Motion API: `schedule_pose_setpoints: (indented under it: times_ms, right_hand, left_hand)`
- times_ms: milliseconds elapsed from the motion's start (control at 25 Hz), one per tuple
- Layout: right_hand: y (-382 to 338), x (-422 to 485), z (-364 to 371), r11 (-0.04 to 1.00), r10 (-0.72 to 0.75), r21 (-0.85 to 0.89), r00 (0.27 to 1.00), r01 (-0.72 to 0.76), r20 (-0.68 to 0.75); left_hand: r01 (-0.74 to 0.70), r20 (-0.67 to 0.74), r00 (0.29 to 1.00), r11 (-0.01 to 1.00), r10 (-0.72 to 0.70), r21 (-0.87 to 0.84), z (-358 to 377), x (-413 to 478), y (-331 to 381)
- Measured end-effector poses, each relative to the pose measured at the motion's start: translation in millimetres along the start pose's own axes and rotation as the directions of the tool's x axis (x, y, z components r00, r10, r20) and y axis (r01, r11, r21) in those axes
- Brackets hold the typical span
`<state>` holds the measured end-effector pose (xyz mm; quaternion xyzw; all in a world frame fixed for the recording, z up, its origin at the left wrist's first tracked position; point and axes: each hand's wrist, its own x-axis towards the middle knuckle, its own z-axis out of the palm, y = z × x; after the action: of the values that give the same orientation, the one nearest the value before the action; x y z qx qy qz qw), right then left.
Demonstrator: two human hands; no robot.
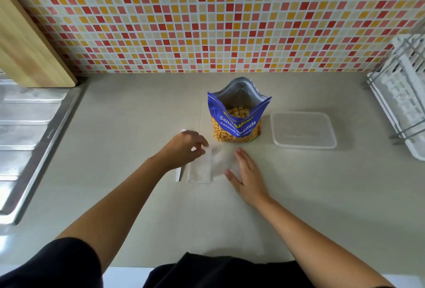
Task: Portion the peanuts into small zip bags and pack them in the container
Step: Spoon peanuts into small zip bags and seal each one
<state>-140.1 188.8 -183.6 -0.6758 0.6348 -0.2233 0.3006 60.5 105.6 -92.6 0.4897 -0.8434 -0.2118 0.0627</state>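
Above our black top (218, 271), we reach over the counter (115, 149). The risk, we judge: the thin zip bags (200, 171) cling and lift in twos, or a stray wrist tips the open peanut pouch (238, 124). Our right hand (247, 176) lies flat, fingers straight, on a blurred clear bag (220, 159). Our left hand (184, 147) pinches the zip bags' top edge, with a spoon (179, 174) beside it. Farther right, the container (303, 130) sits empty.
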Motion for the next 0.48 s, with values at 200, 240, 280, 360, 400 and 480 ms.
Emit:
schedule_pose_setpoints:
  times_ms: [200, 240, 280, 360, 400, 480]
  right_hand:
    - [-45, -1, -10, 0.597, 0.251, 0.769, 0.964, -0.229, 0.093]
    - [-48, 2, -12, 0.546, 0.288, 0.808, 0.955, -0.219, 0.064]
    - [-49, 4, -16, 0.5, 0.318, 0.84, 0.947, -0.209, 0.046]
    - [-48, 8, -26, 0.415, 0.347, 0.887, 0.936, -0.202, 0.051]
    - [-46, 10, -31, 0.396, 0.343, 0.897, 0.937, -0.199, 0.057]
    - [-46, 10, -41, 0.402, 0.312, 0.894, 0.947, -0.197, 0.068]
  left_hand:
    - [0.295, 0.206, 0.954, 0.544, -0.22, -0.785, -16, -12, 18]
    - [0.33, 0.242, 0.94, 0.453, -0.242, -0.828, -14, -14, 19]
    - [0.353, 0.272, 0.928, 0.366, -0.255, -0.861, -12, -16, 19]
    - [0.369, 0.309, 0.913, 0.214, -0.268, -0.905, -12, -19, 18]
    - [0.369, 0.319, 0.907, 0.152, -0.276, -0.917, -11, -20, 18]
    - [0.362, 0.345, 0.89, 0.002, -0.297, -0.932, -5, -23, 25]
